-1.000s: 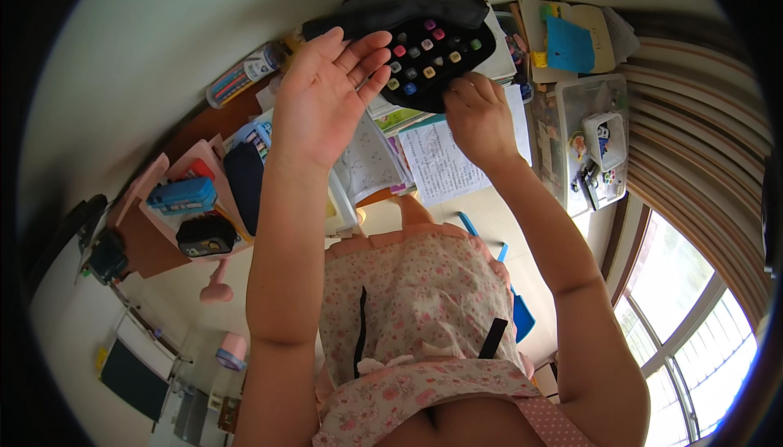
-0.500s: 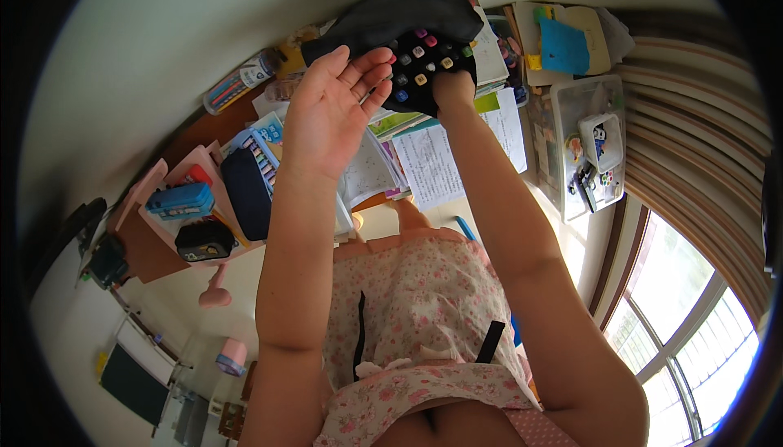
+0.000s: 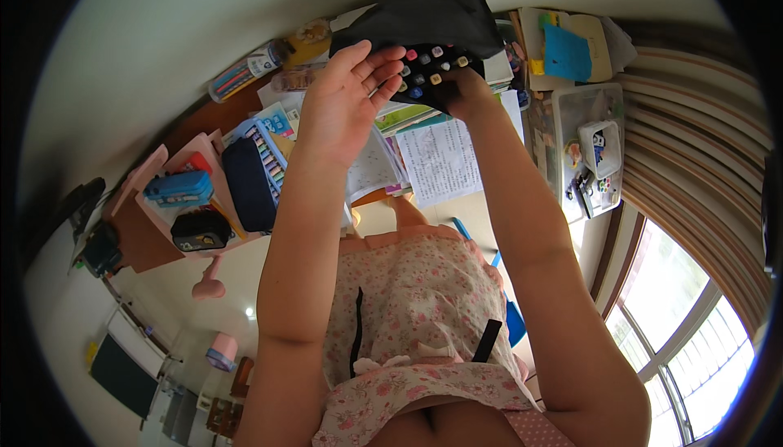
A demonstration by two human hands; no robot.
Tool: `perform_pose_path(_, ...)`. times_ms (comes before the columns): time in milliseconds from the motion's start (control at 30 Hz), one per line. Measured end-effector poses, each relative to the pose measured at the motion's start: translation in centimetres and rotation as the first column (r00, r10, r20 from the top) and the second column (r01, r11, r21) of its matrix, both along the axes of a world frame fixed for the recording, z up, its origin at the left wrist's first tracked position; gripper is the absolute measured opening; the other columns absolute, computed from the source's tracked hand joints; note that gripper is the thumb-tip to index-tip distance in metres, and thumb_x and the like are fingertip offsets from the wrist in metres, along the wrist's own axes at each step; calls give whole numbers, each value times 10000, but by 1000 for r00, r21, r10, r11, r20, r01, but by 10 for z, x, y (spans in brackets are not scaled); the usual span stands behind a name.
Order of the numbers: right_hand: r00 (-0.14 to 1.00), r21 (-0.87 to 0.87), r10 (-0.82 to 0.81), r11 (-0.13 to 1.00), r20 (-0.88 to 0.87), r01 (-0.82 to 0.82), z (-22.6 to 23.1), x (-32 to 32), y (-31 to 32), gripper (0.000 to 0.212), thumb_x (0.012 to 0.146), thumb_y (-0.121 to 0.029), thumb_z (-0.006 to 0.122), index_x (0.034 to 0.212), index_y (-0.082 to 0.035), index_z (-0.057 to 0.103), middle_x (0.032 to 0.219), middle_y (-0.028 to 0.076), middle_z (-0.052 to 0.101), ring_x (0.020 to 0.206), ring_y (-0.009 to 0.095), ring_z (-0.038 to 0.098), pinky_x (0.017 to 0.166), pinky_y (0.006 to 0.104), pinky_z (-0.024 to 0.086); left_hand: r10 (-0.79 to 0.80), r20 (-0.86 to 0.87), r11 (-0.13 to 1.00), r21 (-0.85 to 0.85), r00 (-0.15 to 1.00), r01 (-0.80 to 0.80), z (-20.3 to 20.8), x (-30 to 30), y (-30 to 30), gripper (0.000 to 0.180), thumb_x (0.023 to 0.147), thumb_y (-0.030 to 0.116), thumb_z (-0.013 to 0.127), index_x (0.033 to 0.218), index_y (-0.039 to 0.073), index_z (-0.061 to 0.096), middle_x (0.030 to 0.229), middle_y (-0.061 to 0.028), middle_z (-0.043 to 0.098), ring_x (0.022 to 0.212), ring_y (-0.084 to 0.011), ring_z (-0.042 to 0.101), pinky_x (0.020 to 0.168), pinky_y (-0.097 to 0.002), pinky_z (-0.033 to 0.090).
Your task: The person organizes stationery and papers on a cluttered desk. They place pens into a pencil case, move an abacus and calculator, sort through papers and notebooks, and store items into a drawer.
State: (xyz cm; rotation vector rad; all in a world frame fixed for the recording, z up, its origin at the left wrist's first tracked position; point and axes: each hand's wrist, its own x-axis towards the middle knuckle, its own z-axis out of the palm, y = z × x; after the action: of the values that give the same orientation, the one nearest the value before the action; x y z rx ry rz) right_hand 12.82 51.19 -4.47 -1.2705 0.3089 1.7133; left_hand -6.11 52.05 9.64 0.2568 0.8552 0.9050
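Note:
A black fabric bag point(image 3: 424, 19) stands over the desk, its dark flap thrown back. Several marker pens point(image 3: 424, 59) show their coloured square ends inside it: pink, blue, peach and pale ones. My left hand point(image 3: 347, 92) is beside the bag's left side, palm turned up and inward, fingers apart and slightly bent, with nothing in them. At the near right side of the opening, my right hand point(image 3: 471, 98) grips the bag's edge, thumb over the rim; its other fingers are mostly hidden.
Printed sheets point(image 3: 440, 161) and stacked books lie below the bag. On the left are a navy case point(image 3: 249, 186), a pink organizer point(image 3: 167, 214) with pencil cases, and a tub of coloured pencils point(image 3: 245, 73). A clear plastic bin point(image 3: 563, 153) and striped curtain point(image 3: 685, 121) are right.
The bag and both hands sit slightly further right in view. My right hand, earlier deeper in the opening, has drawn back to the edge, its thumb now visible.

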Motion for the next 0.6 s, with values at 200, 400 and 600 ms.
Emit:
perform_pose_path(200, 999, -14, 31, 999, -20, -31, -8, 3, 5, 313, 857, 12, 489, 1169, 31, 486, 1117, 175, 560, 1066, 315, 564, 955, 425, 466, -91, -288, 989, 90, 953, 121, -21, 7, 0, 258, 882, 225, 591, 1043, 24, 611, 1099, -91, 631, 1003, -150, 566, 908, -293, 446)
perform_pose_path(400, 995, -18, 89, 996, 33, -88, -39, 5, 6, 275, 870, -8, 510, 1144, 1, 527, 1114, 157, 568, 992, 279, 594, 872, 381, 511, -61, -532, 969, 171, 845, 178, -46, 19, -1, 218, 806, 99, 684, 1019, 59, 656, 963, -26, 677, 873, -98, 604, 812, -252, 486)
perform_pose_path(600, 986, -63, 164, 985, 22, -162, -58, 10, 13, 310, 897, -17, 483, 1207, -25, 491, 1132, 157, 564, 1011, 287, 596, 892, 390, 521, 36, -775, 878, 326, 631, 350, -58, 23, -4, 138, 784, 59, 689, 919, 58, 662, 838, 5, 641, 803, -84, 592, 739, -234, 470)
